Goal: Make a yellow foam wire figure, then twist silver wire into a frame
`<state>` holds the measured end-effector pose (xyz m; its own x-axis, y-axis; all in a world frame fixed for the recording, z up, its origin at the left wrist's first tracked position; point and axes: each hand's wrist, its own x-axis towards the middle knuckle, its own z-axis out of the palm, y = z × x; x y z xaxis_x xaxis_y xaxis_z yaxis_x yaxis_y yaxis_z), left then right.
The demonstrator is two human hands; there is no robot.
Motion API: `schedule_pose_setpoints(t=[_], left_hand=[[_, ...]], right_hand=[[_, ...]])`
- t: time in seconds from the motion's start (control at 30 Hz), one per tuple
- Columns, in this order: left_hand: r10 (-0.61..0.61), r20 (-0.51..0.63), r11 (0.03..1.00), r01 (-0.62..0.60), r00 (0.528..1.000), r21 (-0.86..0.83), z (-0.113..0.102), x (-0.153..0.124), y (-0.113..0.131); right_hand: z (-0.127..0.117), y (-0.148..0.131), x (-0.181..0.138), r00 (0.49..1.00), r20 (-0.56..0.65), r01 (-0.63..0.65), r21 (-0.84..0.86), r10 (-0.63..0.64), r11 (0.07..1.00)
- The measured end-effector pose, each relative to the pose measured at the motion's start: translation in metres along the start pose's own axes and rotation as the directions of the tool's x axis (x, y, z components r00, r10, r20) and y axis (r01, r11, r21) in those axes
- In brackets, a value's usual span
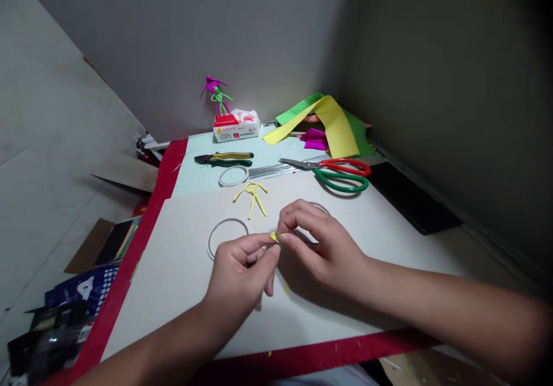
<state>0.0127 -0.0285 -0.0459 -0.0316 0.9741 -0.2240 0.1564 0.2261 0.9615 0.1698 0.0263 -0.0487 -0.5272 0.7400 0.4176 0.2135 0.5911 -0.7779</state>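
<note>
nearest, a red band (328, 347) edges the counter (168, 276) on the near side of the 2 grips, a tiny yellow scrap (269, 353) on it. the left grip (244, 268) is narrow, thumb and forefinger closed at a small yellow piece (273, 236); the right grip (326, 245) meets it there, pinching the same piece, which sits between the 2 sets of fingertips, raised above the counter.

just beyond the left grip, partly covered by it, lies a thin grey ring (228, 220); a 2nd ring (319, 205) shows partly behind the right grip. past the held piece and a little left, a yellow figure (252, 192) lies with 2 arms and 2 legs spread. well to the right of the right grip is a flat black slab (410, 199).

farther beyond the left grip are a white ring (220, 177) and pliers (231, 158); beyond the right grip, scissors (345, 188) with 1 red and 1 green handle lie partly over thin wires (265, 172).

farthest past the right grip are yellow paper (339, 129), green paper (298, 109) and magenta paper (314, 139); past the left grip, a box (236, 131) bears a green figure (219, 98), a magenta figure (211, 82) behind it.
</note>
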Motion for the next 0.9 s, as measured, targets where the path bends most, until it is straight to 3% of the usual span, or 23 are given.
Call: schedule_pose_setpoints(t=[0.53, 0.9], left_hand=[[-0.069, -0.048, 0.997, 0.071, 0.996, 0.038, 0.002, -0.002, 0.008], [-0.001, -0.161, 0.998, 0.010, 0.987, 0.055, 0.001, -0.004, 0.014]], right_hand=[[-0.002, -0.004, -0.001, 1.000, 0.014, -0.003, 0.049, 0.002, 0.999], [-0.004, -0.009, -0.009, 0.991, -0.027, 0.130, -0.094, -0.133, 0.987]])
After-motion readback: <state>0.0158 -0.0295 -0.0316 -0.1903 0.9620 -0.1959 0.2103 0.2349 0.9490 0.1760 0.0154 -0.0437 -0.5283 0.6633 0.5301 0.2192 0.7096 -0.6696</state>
